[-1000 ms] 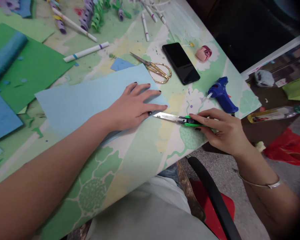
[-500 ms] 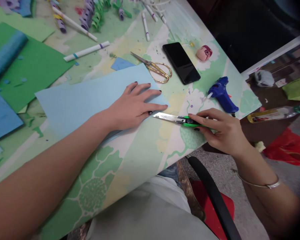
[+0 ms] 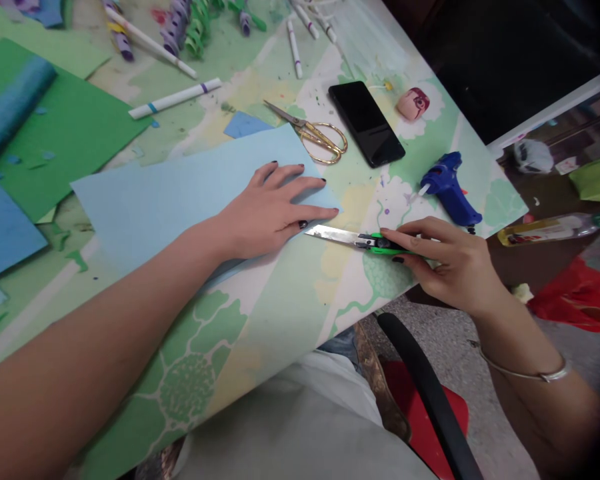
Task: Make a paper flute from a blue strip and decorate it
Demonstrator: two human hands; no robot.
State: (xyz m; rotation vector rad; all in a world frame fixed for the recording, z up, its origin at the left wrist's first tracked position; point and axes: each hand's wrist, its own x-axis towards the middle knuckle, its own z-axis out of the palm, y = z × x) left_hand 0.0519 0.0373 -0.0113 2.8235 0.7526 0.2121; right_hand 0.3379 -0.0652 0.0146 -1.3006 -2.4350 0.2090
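Along the near edge of the counter [image 3: 290,300], the grip of our right hand [image 3: 453,263] is closed around a green cutter [image 3: 363,241], its long axis running leftward to the light-blue paper [image 3: 180,190]; whether the tip lies under it, we cannot tell. Our left hand [image 3: 265,223], the nearer one, lies spread on the paper, grasping nothing. Beyond sit scissors [image 3: 312,133] and a phone [image 3: 367,123].

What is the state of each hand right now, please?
Left hand: open, resting on the light blue paper.
Right hand: closed, holding the knife.
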